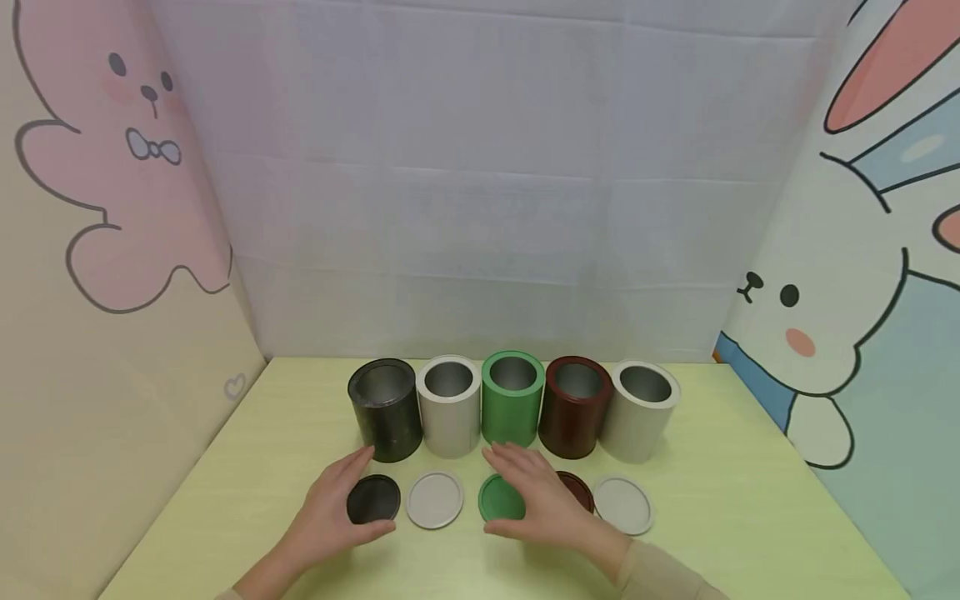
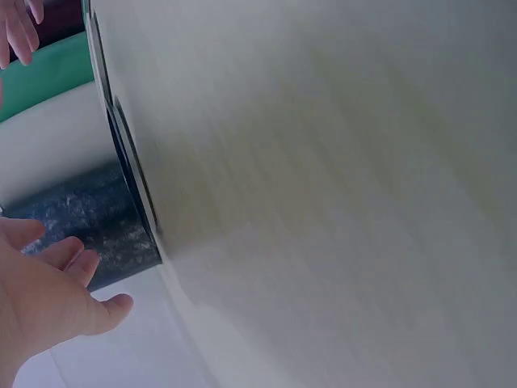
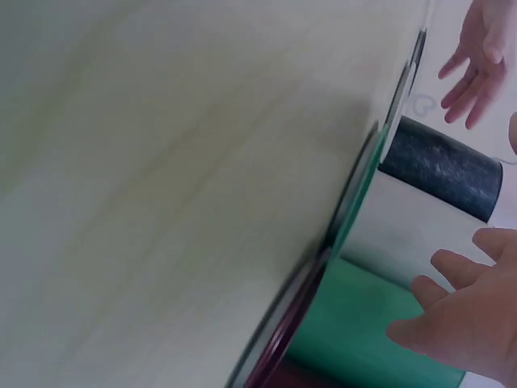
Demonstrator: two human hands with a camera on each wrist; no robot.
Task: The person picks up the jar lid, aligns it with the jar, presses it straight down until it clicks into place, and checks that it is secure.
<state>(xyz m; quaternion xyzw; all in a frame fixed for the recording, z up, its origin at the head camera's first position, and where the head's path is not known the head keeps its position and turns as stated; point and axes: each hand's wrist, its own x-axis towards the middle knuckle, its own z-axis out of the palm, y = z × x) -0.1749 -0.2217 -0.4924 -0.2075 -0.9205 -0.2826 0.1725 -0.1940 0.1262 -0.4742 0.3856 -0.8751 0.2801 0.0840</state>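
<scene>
Holding out a bare left hand (image 1: 327, 510) and a bare right hand (image 1: 551, 504), apart from each other, thumbs (image 1: 375, 531) spread wide from relaxed, loosely bent fingers (image 1: 516, 467). Slanting the bare left wrist (image 1: 281, 562) and beige-sleeved right forearm (image 1: 663, 575) inward, fingertips pointing forward.

beyond the left hand (image 1: 328, 507) and right hand (image 1: 546, 502), five cans (image 1: 512, 421) block the way; between the hands, free room lies above a white lid (image 1: 435, 500).

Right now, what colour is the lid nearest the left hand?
The lid is black; the head view shows it best.
</scene>
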